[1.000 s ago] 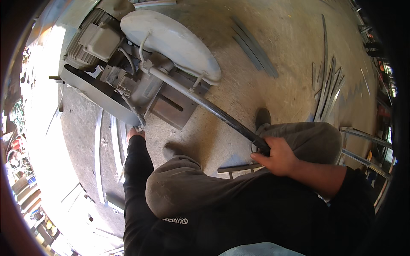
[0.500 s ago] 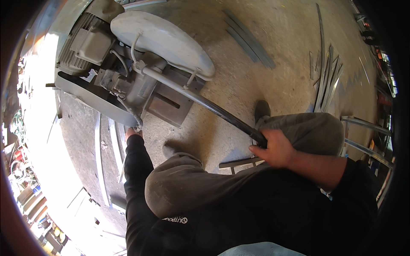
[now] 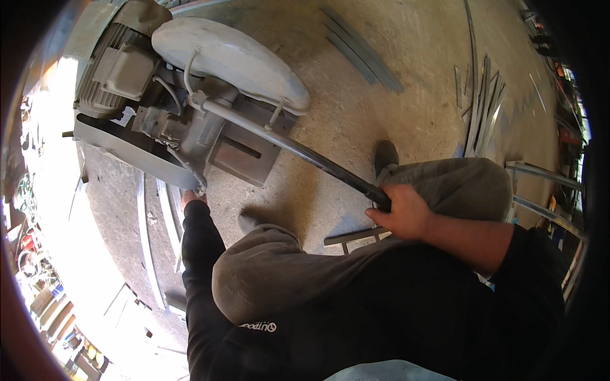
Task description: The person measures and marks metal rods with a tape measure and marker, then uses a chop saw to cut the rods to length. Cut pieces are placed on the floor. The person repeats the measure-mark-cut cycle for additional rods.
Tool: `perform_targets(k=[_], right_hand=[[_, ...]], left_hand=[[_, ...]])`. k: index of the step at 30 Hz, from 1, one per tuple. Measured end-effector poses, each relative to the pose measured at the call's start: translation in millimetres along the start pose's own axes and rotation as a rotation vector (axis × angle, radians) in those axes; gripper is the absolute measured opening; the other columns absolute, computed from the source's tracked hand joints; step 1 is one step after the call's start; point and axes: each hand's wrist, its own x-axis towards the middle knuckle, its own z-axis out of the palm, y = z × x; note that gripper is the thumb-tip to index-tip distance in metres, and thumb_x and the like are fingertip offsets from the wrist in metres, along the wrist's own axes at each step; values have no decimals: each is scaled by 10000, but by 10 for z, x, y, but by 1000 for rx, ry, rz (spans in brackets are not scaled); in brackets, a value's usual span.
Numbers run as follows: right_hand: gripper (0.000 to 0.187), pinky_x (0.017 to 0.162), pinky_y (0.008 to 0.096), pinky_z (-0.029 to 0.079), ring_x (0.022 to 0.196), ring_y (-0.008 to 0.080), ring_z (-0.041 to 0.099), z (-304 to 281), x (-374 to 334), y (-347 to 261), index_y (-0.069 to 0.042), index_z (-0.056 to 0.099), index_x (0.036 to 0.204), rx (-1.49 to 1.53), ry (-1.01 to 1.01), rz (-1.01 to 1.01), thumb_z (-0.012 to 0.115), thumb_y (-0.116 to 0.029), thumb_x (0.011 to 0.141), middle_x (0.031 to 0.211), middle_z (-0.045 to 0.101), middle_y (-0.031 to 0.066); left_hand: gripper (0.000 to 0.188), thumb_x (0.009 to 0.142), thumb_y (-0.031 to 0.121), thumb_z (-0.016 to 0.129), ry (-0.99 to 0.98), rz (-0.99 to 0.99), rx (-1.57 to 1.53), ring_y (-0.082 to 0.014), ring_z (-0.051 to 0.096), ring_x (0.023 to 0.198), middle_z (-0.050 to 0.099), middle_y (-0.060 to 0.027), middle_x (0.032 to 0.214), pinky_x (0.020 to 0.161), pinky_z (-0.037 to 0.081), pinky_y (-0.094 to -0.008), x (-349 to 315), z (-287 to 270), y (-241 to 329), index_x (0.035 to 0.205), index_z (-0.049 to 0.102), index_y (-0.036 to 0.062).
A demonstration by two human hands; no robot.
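Note:
My right hand (image 3: 406, 213) is wrapped round the dark end of a long lever handle (image 3: 314, 159). The handle slants up left to a floor-standing cut-off saw with a pale, rounded blade guard (image 3: 222, 60). My left arm reaches forward to the near end of the saw's curved grey belt guard (image 3: 136, 155). There my left hand (image 3: 189, 197) is beside a small metal lever (image 3: 196, 176); its fingers are mostly hidden, so I cannot tell their grip. The slotted metal base plate (image 3: 244, 152) lies below the handle. The blade itself is hidden by its guard.
A ribbed electric motor (image 3: 105, 73) sits at the saw's far left. Flat grey strips (image 3: 362, 51) and a pile of thin metal offcuts (image 3: 484, 114) lie on the concrete floor. Long metal bars (image 3: 147, 241) lie at left. A metal frame (image 3: 546, 174) stands at right.
The whole view has shifted a little, with the saw now slightly further left in it. My right hand stays on the handle and my left hand stays by the belt guard's end.

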Motion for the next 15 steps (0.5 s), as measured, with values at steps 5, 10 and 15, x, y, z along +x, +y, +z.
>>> perform_targets(k=[5, 10, 15], right_hand=[[370, 654, 465, 513, 703, 409, 661, 7, 19, 1, 32, 656, 855, 16, 24, -27, 798, -309, 836, 719, 636, 225], [347, 696, 480, 533, 775, 420, 688, 1, 20, -16, 11, 664, 873, -2, -15, 42, 783, -314, 843, 763, 666, 227], [332, 724, 493, 541, 814, 433, 696, 17, 33, 0, 2, 665, 865, -6, -21, 48, 773, -311, 845, 795, 681, 234]], left_hand=[[542, 772, 340, 863, -40, -74, 14, -346, 681, 1168, 724, -167, 1229, 997, 542, -458, 46, -7, 34, 1221, 686, 94], [556, 779, 339, 866, -70, -82, 11, -339, 675, 1186, 715, -154, 1265, 998, 543, -459, 25, -37, 62, 1255, 675, 122], [548, 799, 363, 843, -72, -60, 33, -348, 675, 1181, 714, -158, 1262, 993, 544, -468, 14, -41, 71, 1256, 671, 114]])
